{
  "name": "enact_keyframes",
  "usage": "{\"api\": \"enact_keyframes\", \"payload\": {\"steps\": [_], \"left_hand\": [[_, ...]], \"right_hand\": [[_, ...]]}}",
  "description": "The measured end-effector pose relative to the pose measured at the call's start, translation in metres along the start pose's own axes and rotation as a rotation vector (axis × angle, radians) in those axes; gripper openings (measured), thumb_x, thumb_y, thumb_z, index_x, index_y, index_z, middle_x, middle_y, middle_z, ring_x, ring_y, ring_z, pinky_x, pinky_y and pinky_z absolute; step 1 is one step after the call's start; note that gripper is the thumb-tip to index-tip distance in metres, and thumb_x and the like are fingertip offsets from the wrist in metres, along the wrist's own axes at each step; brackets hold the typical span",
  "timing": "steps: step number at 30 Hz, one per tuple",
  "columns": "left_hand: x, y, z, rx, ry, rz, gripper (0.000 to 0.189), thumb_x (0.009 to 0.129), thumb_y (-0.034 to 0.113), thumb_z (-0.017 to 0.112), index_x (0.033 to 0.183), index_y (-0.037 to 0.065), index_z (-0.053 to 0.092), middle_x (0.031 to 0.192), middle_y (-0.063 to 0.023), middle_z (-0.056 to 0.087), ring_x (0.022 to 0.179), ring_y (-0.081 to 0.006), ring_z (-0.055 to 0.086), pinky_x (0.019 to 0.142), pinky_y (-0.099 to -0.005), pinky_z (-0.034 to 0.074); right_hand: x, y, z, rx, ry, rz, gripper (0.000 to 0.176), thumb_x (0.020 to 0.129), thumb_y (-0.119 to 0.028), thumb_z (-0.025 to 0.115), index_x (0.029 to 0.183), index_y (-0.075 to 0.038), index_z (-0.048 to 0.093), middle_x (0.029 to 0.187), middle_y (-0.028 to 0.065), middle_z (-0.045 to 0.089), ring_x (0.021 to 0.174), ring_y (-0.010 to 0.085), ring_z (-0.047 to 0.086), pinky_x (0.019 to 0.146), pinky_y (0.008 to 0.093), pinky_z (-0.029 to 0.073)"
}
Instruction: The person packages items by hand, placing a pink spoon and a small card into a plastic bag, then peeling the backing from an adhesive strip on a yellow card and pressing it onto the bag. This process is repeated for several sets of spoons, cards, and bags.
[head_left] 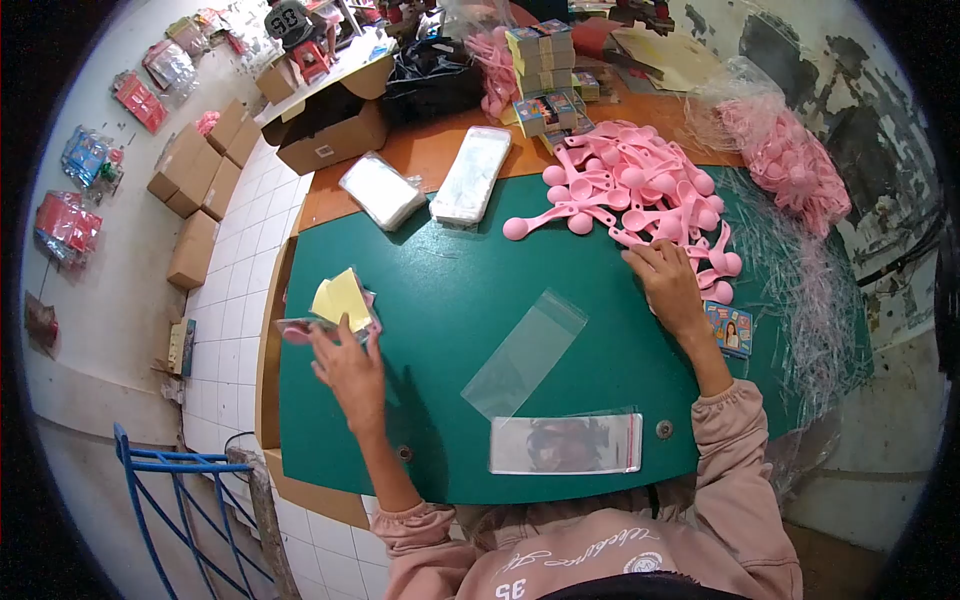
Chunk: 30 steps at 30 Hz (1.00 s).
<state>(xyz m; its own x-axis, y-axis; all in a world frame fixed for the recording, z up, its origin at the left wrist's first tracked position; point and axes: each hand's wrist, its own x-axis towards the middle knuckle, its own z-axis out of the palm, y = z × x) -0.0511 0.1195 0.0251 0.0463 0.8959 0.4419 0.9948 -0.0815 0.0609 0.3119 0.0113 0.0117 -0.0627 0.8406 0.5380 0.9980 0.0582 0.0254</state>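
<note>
The pink sweatshirt (600, 550) reads "35" under script too small to read. An empty clear sleeve (565, 443) lies at the green mat's (450, 280) near edge, with another empty clear bag (525, 352) slanted beyond it. The left hand (345, 365) curls its fingers over the near edge of a stack of yellow cards (342, 297); whether it grips them cannot be told. The right hand (668, 285) lies palm down, fingers loosely spread, on the loose pile of pink spoons (640, 185). Farther off, a plastic bag (785, 150) holds more pink spoons.
</note>
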Motion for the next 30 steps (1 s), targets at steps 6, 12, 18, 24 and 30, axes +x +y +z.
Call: {"api": "enact_keyframes", "payload": {"steps": [6, 12, 18, 24, 30], "left_hand": [[-0.001, 0.077, -0.006, -0.294, -0.187, 0.214, 0.038, 0.08, 0.029, 0.058, 0.108, 0.003, 0.053, 0.119, -0.0189, 0.044, 0.105, -0.035, 0.047, 0.084, -0.0444, 0.039], [-0.045, 0.126, 0.021, -0.683, -0.349, 0.398, 0.038, 0.076, 0.017, 0.063, 0.108, -0.001, 0.051, 0.092, -0.0158, 0.053, 0.079, -0.03, 0.055, 0.072, -0.0369, 0.045], [-0.034, 0.122, 0.022, -0.899, -0.621, 0.399, 0.023, 0.074, 0.01, 0.063, 0.093, -0.002, 0.058, 0.07, -0.0087, 0.051, 0.065, -0.0211, 0.052, 0.06, -0.031, 0.044], [-0.028, 0.121, 0.021, -1.265, -0.867, 0.135, 0.014, 0.078, 0.013, 0.062, 0.084, 0.001, 0.061, 0.072, -0.0053, 0.062, 0.064, -0.0118, 0.058, 0.059, -0.0243, 0.046], [-0.028, 0.121, 0.022, -1.446, -1.174, 0.019, 0.013, 0.08, 0.01, 0.063, 0.083, -0.002, 0.06, 0.076, -0.0075, 0.063, 0.067, -0.0107, 0.059, 0.06, -0.0212, 0.047]], "right_hand": [[0.008, -0.03, -0.03, 0.304, 0.395, 0.12, 0.025, 0.071, 0.003, 0.061, 0.096, -0.002, 0.06, 0.087, 0.0086, 0.059, 0.08, 0.024, 0.055, 0.069, 0.031, 0.046], [0.002, -0.04, -0.028, 0.598, 0.413, 0.467, 0.018, 0.076, -0.003, 0.063, 0.093, -0.001, 0.06, 0.084, 0.0097, 0.059, 0.074, 0.0179, 0.059, 0.064, 0.0264, 0.047], [-0.003, -0.04, -0.01, 1.026, 0.382, 0.673, 0.016, 0.08, -0.005, 0.061, 0.094, 0.001, 0.058, 0.082, 0.0058, 0.06, 0.072, 0.0108, 0.059, 0.064, 0.0219, 0.049], [-0.006, -0.041, -0.006, 1.147, 0.341, 0.734, 0.012, 0.081, -0.003, 0.059, 0.092, 0.002, 0.058, 0.08, 0.0049, 0.06, 0.07, 0.0086, 0.057, 0.061, 0.0213, 0.05], [-0.003, -0.054, -0.019, 1.207, 0.375, 0.69, 0.01, 0.081, -0.002, 0.06, 0.089, 0.002, 0.058, 0.079, 0.0038, 0.059, 0.068, 0.0082, 0.057, 0.061, 0.0203, 0.049]]}}
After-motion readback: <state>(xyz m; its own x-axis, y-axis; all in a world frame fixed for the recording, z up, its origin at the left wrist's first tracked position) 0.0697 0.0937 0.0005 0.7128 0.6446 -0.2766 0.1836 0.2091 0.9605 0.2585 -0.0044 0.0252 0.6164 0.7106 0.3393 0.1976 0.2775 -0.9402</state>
